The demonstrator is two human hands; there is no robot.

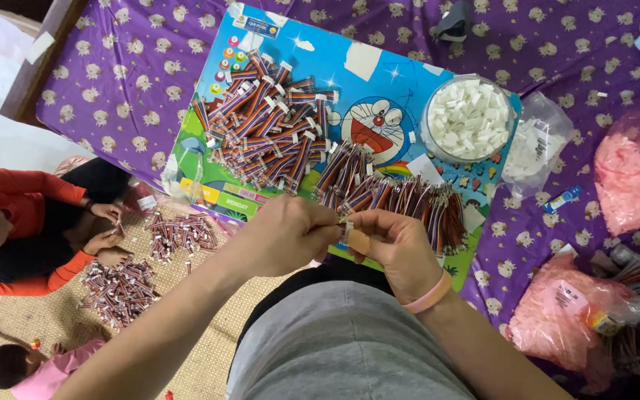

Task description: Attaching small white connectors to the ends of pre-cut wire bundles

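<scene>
Head view is filled by a purple patterned bedsheet (135, 67), on which a blue cartoon-printed board (401, 89) is laid. On the board, a large heap of multicoloured ribbon-wire pieces with white end connectors (268, 122) is spread, and a second heap of bare-ended wire pieces (401, 204) lies nearer the body. A round clear bowl of small white connector housings (468, 118) stands at the board's right edge. Pink plastic bags (635, 178) are seen further right. On a woven mat (187, 311) at the left, a person in an orange top (24, 215) is seated by smaller wire piles (120, 289).

Between the hands, just above the lap, a single short wire piece (343, 224) is pinched: the left hand (287, 237) is closed on one end, the right hand (398, 248) is closed on the other. The piece is judged light, limp and easily bent; it is best held close to its tip.
</scene>
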